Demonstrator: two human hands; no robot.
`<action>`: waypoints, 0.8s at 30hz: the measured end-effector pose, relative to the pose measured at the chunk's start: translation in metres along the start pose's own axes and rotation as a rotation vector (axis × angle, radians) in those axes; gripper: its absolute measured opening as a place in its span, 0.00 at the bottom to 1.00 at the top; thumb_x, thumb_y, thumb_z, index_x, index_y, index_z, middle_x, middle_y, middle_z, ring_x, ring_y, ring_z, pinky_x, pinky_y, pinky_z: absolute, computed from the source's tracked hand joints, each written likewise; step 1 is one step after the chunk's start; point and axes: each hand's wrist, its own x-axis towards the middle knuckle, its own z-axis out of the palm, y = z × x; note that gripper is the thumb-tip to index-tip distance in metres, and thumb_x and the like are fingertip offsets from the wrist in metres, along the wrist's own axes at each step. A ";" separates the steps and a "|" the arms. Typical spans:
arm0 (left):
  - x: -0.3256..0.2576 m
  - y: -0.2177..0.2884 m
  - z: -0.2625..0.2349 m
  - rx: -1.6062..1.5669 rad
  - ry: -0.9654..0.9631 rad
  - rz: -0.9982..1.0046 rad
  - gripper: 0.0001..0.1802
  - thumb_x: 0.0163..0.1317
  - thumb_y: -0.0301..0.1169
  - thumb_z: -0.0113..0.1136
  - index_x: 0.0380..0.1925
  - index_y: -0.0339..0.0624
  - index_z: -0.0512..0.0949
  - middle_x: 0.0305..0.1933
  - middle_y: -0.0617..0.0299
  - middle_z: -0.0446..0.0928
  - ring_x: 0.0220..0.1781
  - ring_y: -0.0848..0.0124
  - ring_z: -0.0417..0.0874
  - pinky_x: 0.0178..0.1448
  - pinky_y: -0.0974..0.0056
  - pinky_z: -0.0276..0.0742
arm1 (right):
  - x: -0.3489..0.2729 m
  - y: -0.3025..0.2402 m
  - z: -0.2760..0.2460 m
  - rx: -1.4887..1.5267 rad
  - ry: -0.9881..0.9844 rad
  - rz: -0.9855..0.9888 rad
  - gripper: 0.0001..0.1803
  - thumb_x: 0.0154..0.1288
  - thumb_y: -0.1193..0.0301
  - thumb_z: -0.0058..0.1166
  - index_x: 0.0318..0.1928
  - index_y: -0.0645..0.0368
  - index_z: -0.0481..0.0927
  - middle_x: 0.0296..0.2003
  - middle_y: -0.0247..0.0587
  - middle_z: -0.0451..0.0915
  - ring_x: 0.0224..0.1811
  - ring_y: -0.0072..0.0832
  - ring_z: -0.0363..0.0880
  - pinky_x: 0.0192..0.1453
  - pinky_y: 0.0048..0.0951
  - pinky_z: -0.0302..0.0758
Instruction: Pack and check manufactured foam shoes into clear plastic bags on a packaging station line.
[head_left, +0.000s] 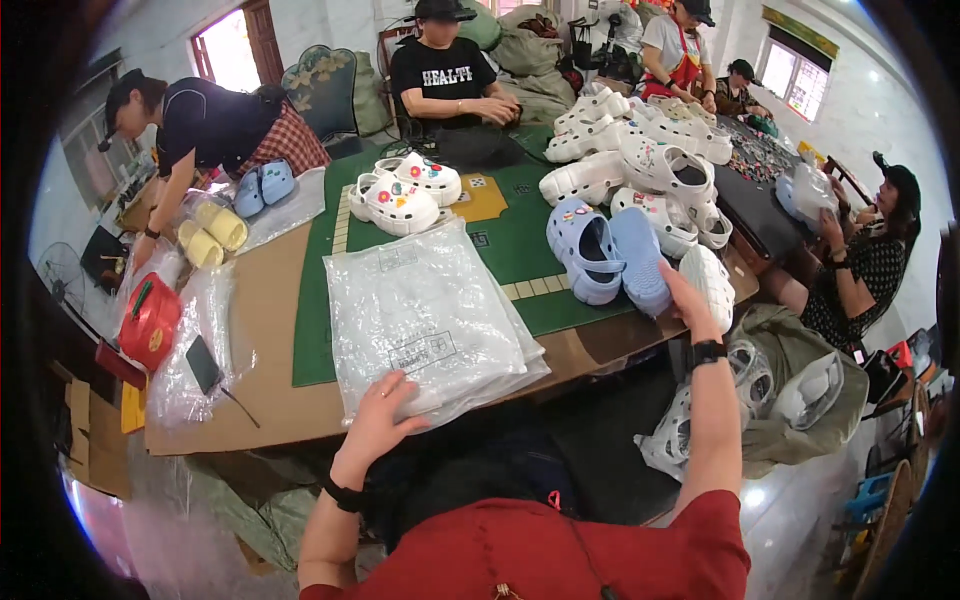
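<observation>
Head view: pair of blue clogs (610, 267) on tabletop (270, 290), right of clear plastic bags (425, 300). Right hand (690, 303) touches right clog's outer side; cannot tell whether pinching. Left hand (385, 415), fingers spread, rests on bags' near edge. White clogs (645, 160) heaped beyond.

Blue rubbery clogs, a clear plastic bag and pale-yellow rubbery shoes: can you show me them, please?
Blue rubbery clogs (570, 246), head view: left clog's outer side.
Clear plastic bag (425, 310), head view: top sheet's middle.
Pale-yellow rubbery shoes (227, 230), head view: right shoe's upper.
</observation>
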 end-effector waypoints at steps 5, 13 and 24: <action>-0.002 -0.003 0.002 -0.017 0.004 0.040 0.33 0.49 0.44 0.73 0.53 0.39 0.76 0.65 0.42 0.69 0.68 0.43 0.67 0.70 0.49 0.64 | -0.006 -0.008 0.027 -0.066 0.206 -0.276 0.50 0.43 0.54 0.72 0.67 0.57 0.67 0.56 0.59 0.75 0.60 0.47 0.74 0.62 0.43 0.71; -0.012 -0.004 -0.001 0.019 0.054 0.033 0.34 0.49 0.44 0.73 0.54 0.39 0.75 0.66 0.42 0.68 0.69 0.42 0.65 0.71 0.48 0.62 | -0.144 -0.124 0.104 -0.975 0.336 -0.995 0.44 0.42 0.68 0.69 0.66 0.39 0.69 0.49 0.53 0.65 0.49 0.51 0.68 0.52 0.47 0.70; -0.013 -0.003 -0.001 0.015 0.024 0.047 0.35 0.49 0.45 0.73 0.55 0.40 0.74 0.66 0.42 0.67 0.69 0.42 0.64 0.71 0.47 0.61 | -0.191 -0.119 0.176 -0.971 -0.067 -1.455 0.33 0.59 0.74 0.48 0.67 0.40 0.69 0.50 0.47 0.66 0.44 0.39 0.68 0.50 0.37 0.68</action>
